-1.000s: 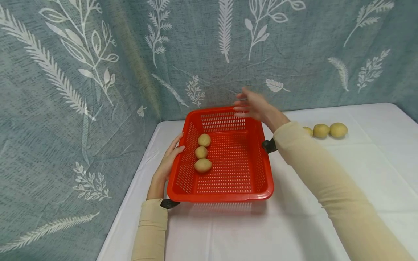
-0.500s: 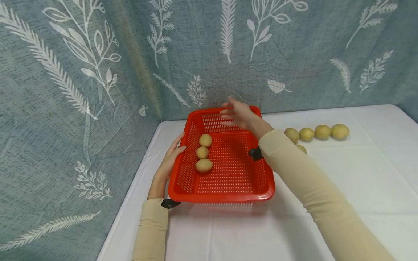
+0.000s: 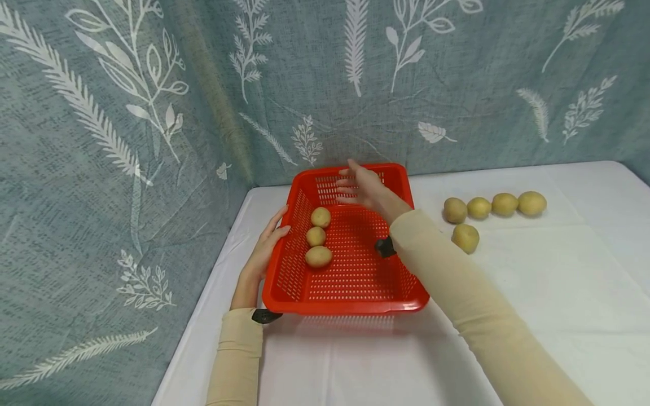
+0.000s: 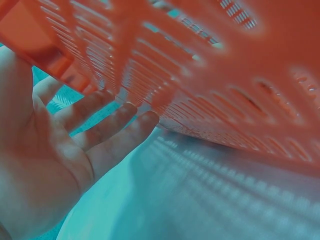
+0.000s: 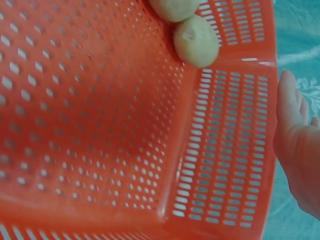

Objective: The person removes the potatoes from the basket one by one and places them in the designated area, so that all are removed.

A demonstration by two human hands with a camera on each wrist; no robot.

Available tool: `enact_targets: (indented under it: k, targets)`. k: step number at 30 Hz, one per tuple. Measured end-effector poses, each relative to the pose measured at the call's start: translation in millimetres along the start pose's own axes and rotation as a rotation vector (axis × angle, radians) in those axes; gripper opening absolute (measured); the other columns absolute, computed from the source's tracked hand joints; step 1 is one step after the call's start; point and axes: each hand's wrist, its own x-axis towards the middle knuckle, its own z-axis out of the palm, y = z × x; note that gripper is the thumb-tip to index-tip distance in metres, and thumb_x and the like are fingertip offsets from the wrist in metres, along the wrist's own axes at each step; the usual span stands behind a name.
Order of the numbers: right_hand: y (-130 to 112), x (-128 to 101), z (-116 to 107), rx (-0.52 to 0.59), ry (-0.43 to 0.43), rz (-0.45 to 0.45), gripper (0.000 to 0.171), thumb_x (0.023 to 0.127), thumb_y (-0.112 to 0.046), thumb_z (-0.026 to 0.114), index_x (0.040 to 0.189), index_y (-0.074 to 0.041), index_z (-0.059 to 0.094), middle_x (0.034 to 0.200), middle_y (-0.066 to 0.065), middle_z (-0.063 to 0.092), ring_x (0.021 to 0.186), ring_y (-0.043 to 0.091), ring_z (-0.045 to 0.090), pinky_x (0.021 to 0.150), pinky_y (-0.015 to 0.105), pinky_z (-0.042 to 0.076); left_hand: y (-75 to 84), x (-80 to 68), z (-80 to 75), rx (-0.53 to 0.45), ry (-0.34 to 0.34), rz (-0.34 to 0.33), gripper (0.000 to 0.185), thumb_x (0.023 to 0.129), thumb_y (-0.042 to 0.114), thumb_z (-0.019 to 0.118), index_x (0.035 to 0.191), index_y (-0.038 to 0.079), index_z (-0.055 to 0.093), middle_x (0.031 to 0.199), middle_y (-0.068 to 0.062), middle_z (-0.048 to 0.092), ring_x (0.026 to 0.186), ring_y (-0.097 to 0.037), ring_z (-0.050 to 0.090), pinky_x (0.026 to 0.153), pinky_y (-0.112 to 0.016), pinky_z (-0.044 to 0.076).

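A red plastic basket (image 3: 350, 307) with slotted walls and a perforated floor stands on the white-covered table. My left hand (image 3: 261, 254) rests along its left side. In the left wrist view, straight, spread fingers (image 4: 122, 142) reach to the slotted outer wall. Over the basket's back part hovers my right hand (image 3: 368, 189), its fingers extended and holding nothing. The right wrist view has that hand (image 5: 300, 150) overlapping the edge of the rim. Inside the basket, three potatoes form a row by the left wall: a rear one (image 3: 320, 217), a middle one (image 3: 316, 237) and a front one (image 3: 318, 257).
Several more potatoes lie on the table to the right of the basket. A row along the back ends in a larger potato (image 3: 532, 203), and one potato (image 3: 465, 238) sits nearer. Leaf-patterned grey-green cloth (image 3: 325, 67) hangs behind and on the left.
My right hand has moved left and slightly down in the head view, further over the basket. Potatoes that its sleeve covered now show. My left hand has kept its place.
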Motion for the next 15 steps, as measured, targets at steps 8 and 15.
enact_targets:
  k: [8,15]
  targets:
    - [14.2,7.3,3.3,0.014,-0.007,0.012,0.053,0.102,-0.04,0.039,0.142,-0.004,0.043,0.14,0.019,0.043,0.127,0.033,0.042,0.096,0.045,0.042,-0.2,1.6,-0.1,0.006,0.006,-0.004,0.053,0.104,0.017,0.037,0.153,0.025,0.022,0.141,-0.018,0.035,0.096,-0.02,0.056,0.074,-0.029,0.051]
    - [23.0,8.9,7.9,-0.013,-0.037,0.009,0.056,0.102,-0.041,0.038,0.144,-0.004,0.039,0.14,0.018,0.043,0.129,0.033,0.04,0.099,0.044,0.04,0.3,0.3,-0.1,0.006,0.009,-0.005,0.053,0.103,0.018,0.038,0.153,0.026,0.022,0.142,-0.017,0.035,0.1,-0.022,0.055,0.075,-0.03,0.051]
